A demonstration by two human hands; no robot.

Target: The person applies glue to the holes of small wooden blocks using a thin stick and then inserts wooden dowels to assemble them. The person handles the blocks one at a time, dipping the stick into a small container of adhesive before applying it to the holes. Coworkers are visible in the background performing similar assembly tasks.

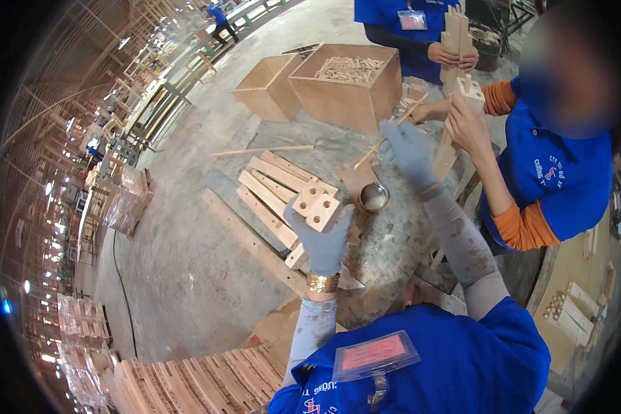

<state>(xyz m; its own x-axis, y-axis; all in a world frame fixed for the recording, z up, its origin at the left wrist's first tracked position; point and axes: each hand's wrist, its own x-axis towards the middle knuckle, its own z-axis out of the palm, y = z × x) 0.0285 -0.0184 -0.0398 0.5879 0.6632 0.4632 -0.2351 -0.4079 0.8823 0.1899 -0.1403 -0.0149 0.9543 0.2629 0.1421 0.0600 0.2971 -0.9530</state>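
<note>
centre frame: left hand (322, 238), gloved, grasping two drilled wooden blocks (316, 205) end-up, holes bare. right hand (408, 148) pinching thin stick (388, 135) above small metal cup (374, 196). slat stack (272, 190) beside lies unworked; dowel crate (348, 86) upper centre.

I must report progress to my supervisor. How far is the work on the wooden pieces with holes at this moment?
Done: I cannot tell how many pieces are finished.

In hand: the left hand holds two wooden pieces with holes end-up; the right hand holds a thin stick above the small metal cup.

Left: a stack of slats lies on the table, and the wooden box holds many dowels.
</note>
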